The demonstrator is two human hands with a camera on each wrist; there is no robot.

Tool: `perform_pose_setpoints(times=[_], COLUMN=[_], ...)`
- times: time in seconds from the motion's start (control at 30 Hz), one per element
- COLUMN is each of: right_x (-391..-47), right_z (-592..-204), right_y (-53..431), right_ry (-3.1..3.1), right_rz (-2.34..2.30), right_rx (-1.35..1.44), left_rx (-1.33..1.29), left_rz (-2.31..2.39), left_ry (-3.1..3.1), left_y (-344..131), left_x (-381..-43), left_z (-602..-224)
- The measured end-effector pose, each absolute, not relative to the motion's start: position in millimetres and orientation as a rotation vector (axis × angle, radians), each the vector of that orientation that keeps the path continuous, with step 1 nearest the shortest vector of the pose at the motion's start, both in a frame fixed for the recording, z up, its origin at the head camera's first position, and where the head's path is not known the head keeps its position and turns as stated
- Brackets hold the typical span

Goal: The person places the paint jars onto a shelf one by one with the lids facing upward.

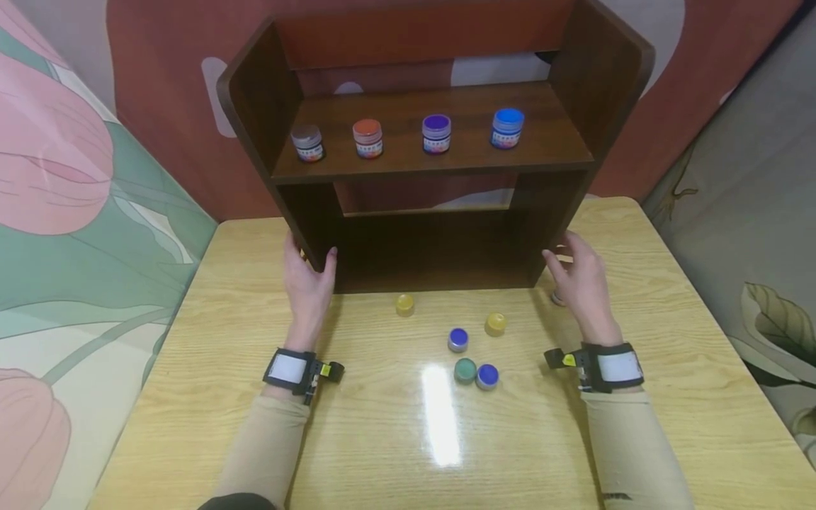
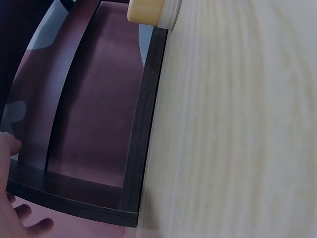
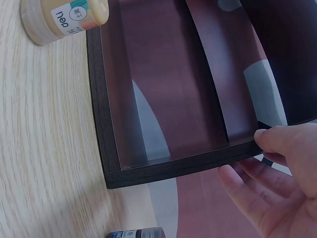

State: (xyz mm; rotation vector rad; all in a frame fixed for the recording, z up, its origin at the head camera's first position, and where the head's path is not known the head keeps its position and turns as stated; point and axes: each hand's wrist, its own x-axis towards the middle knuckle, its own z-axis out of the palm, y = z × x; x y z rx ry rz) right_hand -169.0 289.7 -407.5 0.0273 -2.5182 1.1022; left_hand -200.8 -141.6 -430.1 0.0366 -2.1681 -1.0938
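Note:
A dark brown wooden shelf (image 1: pixel 440 251) stands on the table, with the upper board carrying a paint jar with a dark lid (image 1: pixel 309 144), an orange one (image 1: pixel 367 139), a purple one (image 1: pixel 436 134) and a blue one (image 1: pixel 507 129). My left hand (image 1: pixel 307 280) grips the shelf's left side panel, thumb on the inner side and fingers outside. On the right side panel, my right hand (image 1: pixel 581 280) holds the edge between thumb and fingers, as the right wrist view (image 3: pixel 282 173) shows. One paint jar (image 1: pixel 557 297) is partly hidden beside the right hand.
In front of the shelf, yellow jars (image 1: pixel 404 305) (image 1: pixel 496 324), purple jars (image 1: pixel 457 340) (image 1: pixel 487 377) and a green jar (image 1: pixel 465 370) sit on the wooden table (image 1: pixel 382 439). Patterned fabric (image 1: pixel 166 106) hangs behind and at both sides.

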Motion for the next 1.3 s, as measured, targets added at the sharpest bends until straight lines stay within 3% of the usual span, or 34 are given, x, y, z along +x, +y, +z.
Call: perform_pose_setpoints(times=[1.3], right_x=[-162.9], right_z=[-395.0], right_y=[299.1], right_ry=[-2.674], right_rz=[1.097], right_rx=[0.125], left_rx=[0.06], left_rz=[-1.023], left_ry=[-2.27], left_y=[-145.4], left_x=[-203.2], left_z=[-434.2])
